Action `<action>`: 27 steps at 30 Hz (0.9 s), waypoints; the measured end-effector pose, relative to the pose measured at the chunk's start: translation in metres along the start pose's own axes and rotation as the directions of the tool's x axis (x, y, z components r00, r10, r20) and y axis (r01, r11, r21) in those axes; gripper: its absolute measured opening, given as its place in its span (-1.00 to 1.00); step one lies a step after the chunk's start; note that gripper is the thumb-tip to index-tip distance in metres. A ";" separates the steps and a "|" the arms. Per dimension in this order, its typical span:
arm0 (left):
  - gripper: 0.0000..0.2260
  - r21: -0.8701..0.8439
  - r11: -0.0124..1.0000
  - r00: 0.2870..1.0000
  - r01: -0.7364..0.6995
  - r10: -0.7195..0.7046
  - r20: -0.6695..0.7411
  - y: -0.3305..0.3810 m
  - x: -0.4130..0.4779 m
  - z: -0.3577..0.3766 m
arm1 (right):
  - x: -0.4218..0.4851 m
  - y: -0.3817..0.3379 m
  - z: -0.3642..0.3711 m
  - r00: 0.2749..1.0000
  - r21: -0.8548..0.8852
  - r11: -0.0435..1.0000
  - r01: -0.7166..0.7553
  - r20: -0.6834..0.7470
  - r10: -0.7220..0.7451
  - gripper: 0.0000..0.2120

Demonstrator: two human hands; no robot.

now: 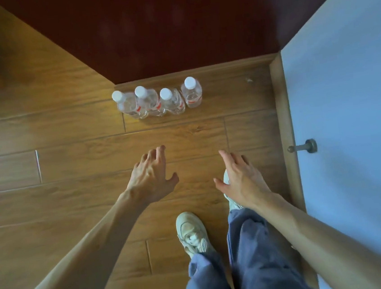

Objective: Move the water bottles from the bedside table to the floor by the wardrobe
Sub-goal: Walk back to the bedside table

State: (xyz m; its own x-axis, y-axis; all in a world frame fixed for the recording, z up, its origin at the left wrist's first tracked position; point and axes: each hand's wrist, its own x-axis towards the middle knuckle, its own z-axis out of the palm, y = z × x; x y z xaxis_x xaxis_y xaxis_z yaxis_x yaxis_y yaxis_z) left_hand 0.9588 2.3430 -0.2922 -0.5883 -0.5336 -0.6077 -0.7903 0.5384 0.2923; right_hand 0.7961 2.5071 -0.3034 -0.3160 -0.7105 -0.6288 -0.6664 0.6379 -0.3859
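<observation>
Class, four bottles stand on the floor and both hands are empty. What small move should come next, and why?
Probably draw both hands back and stand up. The four water bottles stand upright in a row on the wooden floor beside the dark red wardrobe; the left hand and right hand are open, empty and short of them. The bedside table is out of view.

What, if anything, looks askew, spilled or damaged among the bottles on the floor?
Nothing stands out. The four water bottles stand upright and capped in a row on the wooden floor beside the wardrobe, with no puddle. The rightmost bottle sits slightly further back. The left hand and right hand are empty.
</observation>
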 end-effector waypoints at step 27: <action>-0.50 0.192 0.981 0.997 -0.031 0.044 -0.067 0.018 -0.322 -0.268 | -0.267 -0.243 -0.209 0.980 -0.209 0.961 0.183 -0.037 -0.195 -0.35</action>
State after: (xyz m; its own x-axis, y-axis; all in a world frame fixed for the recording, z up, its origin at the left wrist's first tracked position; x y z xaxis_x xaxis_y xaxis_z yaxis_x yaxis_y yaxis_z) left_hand 1.0876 2.3498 0.1067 -0.6330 -0.5518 -0.5430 -0.7243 0.6698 0.1636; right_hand 0.9020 2.4800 0.0994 -0.2048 -0.8315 -0.5164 -0.8392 0.4207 -0.3446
